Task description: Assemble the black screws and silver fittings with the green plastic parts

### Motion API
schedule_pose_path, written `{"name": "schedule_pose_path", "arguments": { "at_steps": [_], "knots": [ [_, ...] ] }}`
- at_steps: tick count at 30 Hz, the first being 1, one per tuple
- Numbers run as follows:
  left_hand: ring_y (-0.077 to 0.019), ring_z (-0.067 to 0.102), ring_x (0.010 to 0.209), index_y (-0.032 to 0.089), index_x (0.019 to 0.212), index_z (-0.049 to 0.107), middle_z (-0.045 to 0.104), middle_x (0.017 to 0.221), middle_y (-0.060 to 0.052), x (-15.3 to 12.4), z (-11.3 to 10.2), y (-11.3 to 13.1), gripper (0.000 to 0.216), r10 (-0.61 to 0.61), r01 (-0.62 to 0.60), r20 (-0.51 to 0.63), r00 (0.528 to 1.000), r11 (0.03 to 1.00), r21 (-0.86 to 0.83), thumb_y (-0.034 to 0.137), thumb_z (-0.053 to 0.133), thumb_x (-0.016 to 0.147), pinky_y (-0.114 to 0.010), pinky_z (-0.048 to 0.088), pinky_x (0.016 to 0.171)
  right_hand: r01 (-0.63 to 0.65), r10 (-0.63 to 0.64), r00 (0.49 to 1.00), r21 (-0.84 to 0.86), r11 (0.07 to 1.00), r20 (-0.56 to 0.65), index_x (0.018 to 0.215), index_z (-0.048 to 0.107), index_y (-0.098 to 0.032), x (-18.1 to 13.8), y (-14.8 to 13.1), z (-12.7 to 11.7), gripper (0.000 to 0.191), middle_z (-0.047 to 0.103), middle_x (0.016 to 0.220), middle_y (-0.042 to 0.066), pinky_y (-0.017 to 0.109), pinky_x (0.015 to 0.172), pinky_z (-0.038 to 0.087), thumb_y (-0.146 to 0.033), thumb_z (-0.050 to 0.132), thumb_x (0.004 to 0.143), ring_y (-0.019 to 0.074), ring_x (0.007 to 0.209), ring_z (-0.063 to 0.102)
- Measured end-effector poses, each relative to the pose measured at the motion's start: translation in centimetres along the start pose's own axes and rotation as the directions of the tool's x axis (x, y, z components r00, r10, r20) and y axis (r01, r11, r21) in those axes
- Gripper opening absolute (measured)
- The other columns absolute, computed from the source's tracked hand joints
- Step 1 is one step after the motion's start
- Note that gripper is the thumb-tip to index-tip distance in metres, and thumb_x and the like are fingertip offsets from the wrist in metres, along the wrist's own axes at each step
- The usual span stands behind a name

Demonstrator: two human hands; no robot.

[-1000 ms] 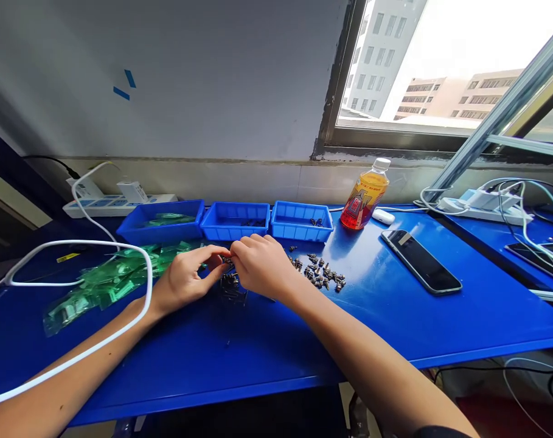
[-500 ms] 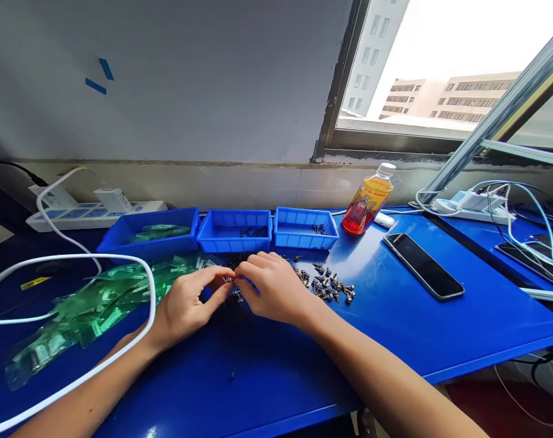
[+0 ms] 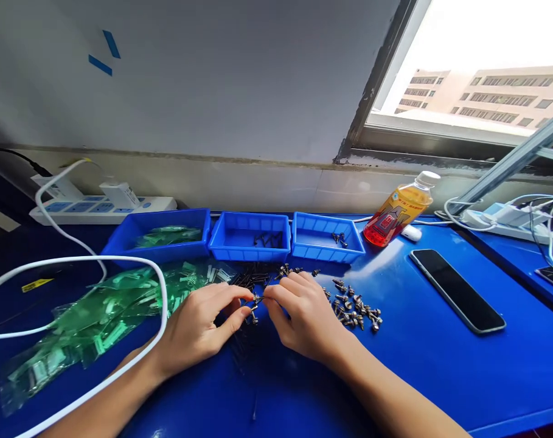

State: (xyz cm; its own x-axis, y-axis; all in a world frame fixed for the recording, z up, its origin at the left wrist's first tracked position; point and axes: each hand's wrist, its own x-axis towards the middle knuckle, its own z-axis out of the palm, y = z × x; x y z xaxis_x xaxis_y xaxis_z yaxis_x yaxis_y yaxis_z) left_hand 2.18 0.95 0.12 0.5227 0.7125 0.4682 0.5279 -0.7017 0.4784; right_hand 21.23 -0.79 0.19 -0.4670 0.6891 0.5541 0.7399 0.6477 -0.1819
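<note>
My left hand (image 3: 202, 328) and my right hand (image 3: 303, 316) meet over the blue table (image 3: 440, 365), fingertips pinched together on a small dark screw (image 3: 257, 300). A pile of black screws (image 3: 253, 280) lies just beyond the fingers. To the right of my right hand lies a scatter of silvery screws (image 3: 356, 304). Behind stand three blue bins: the left bin (image 3: 160, 234) holds green bags, the middle bin (image 3: 249, 237) a few black screws, the right bin (image 3: 326, 240) a few small screws.
Green plastic bags (image 3: 98, 316) spread at the left under a white cable (image 3: 98, 261). A power strip (image 3: 103, 207) lies by the wall. An orange drink bottle (image 3: 397, 210), a phone (image 3: 456, 298) and a second power strip with cables (image 3: 508, 216) are at the right.
The view has shifted left and closer to the table. Both hands have stayed pinched together and drawn slightly nearer to me, away from the bins.
</note>
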Motion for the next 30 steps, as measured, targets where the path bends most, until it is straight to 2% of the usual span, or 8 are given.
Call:
{"name": "schedule_pose_path", "arguments": {
  "at_steps": [6,9,15,21,25,30],
  "knots": [
    [-0.0119,0.062,0.061,0.021,0.085,0.063,0.069,0.07,0.001,-0.1,-0.2,-0.5,0.019,0.002,-0.003,0.009,1.0,1.0,0.007,0.029,0.046,0.087,-0.022,0.048,0.059,0.013,-0.014,0.998,0.023,1.0,0.053,0.069,0.055,-0.018,-0.4,-0.3,0.2,0.02,0.048,0.057,-0.001,0.028,0.058,0.025,-0.015,0.044,0.086,0.0122,0.056,0.036],
    [-0.0121,0.06,0.058,0.021,0.084,0.063,0.067,0.067,0.001,0.1,-0.1,-0.5,0.017,0.017,-0.017,0.055,0.998,1.0,0.0,0.028,0.047,0.087,-0.023,0.046,0.057,0.018,-0.018,0.999,0.019,1.0,0.047,0.069,0.055,-0.018,-0.4,-0.2,0.0,0.02,0.046,0.055,-0.001,0.028,0.057,0.024,-0.014,0.044,0.085,0.0125,0.056,0.035],
    [-0.0125,0.057,0.058,0.02,0.083,0.062,0.065,0.065,0.001,0.9,0.1,-0.6,0.016,0.027,-0.024,0.132,0.991,0.999,-0.026,0.025,0.048,0.085,-0.024,0.043,0.056,0.004,-0.006,0.999,0.054,0.999,0.031,0.072,0.058,-0.017,-0.3,0.1,0.0,0.021,0.051,0.056,0.0,0.027,0.057,0.026,-0.013,0.043,0.086,0.0124,0.056,0.038],
    [-0.0123,0.059,0.059,0.018,0.086,0.062,0.066,0.067,0.0,0.7,0.0,-0.3,0.017,0.041,-0.041,0.127,0.991,0.999,-0.005,0.026,0.047,0.084,-0.023,0.043,0.057,-0.005,0.006,1.0,0.081,0.997,-0.014,0.073,0.06,-0.017,0.1,-0.1,0.2,0.021,0.059,0.06,0.001,0.026,0.059,0.029,-0.016,0.043,0.087,0.0117,0.057,0.046],
    [-0.0131,0.061,0.065,0.019,0.082,0.062,0.068,0.073,-0.001,0.6,0.0,-0.4,0.02,-0.022,0.02,0.093,0.995,1.0,0.016,0.025,0.043,0.084,-0.023,0.045,0.062,-0.046,0.041,0.997,0.084,0.995,0.067,0.078,0.061,-0.017,0.6,-0.3,0.0,0.016,0.063,0.064,0.001,0.026,0.062,0.033,-0.017,0.046,0.085,0.0122,0.06,0.051],
    [-0.0126,0.059,0.061,0.018,0.079,0.06,0.065,0.068,0.0,0.5,0.0,0.0,0.02,-0.052,0.049,0.084,0.995,0.998,0.035,0.026,0.042,0.083,-0.023,0.045,0.06,-0.107,0.104,0.988,0.018,0.994,0.116,0.083,0.062,-0.017,1.0,-0.9,0.1,0.011,0.065,0.068,0.001,0.027,0.064,0.034,-0.017,0.051,0.083,0.0134,0.065,0.054]
  ]
}}
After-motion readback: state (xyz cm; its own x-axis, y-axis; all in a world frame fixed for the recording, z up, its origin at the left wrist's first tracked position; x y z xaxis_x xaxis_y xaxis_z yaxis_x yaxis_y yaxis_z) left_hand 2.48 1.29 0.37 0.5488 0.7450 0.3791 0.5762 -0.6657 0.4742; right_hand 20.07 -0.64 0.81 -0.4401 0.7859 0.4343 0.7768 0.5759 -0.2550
